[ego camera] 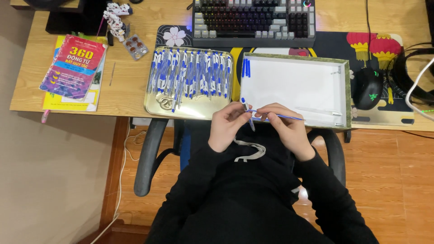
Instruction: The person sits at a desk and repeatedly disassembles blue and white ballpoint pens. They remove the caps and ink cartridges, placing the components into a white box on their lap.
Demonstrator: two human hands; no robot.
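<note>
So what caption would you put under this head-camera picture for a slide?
Seated at a desk, the left hand holds a pen barrel while the right hand holds a blue refill, near a tray of pens.

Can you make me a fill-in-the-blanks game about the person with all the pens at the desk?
1. The left hand holds a pen barrel with a ____ cap.
2. The right hand holds a thin blue refill, so the pen is in ____ pieces.
3. The gold tray is full of pens; the white box holds only ____ blue things, in its far left corner.
4. Beyond the tray lies a ____ with lit keys.

Missing words: blue; two; two; keyboard
</note>
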